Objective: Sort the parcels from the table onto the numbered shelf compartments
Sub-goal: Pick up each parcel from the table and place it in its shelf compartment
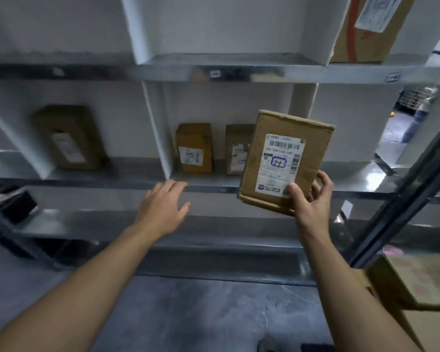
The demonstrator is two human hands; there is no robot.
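- Our bare forearms [87,288] reach up from the bottom edge. The left hand [163,207] is spread loose with its back toward us and holds nothing. Its fingertips lie at the front lip of the middle shelf, but we cannot tell whether they touch it.
- Ahead stands the grey metal shelf unit [239,72], split by white dividers [158,133] into compartments.
- We hold the parcel [290,133] in the air before the middle compartment. It partly covers one brown box [235,148], which stands there beside a second box [194,148].
- We see a flat, brown cardboard parcel with dented corners, its broad face toward us.
- Its long axis runs nearly upright, with the top leaning slightly right.
- Our right hand [310,199] grips its lower right corner, thumb on the front and fingers curled behind the edge.
- Its white label [272,179] reads upright, barcode at the top. A handwritten number [278,163] in a blue frame looks like 24.
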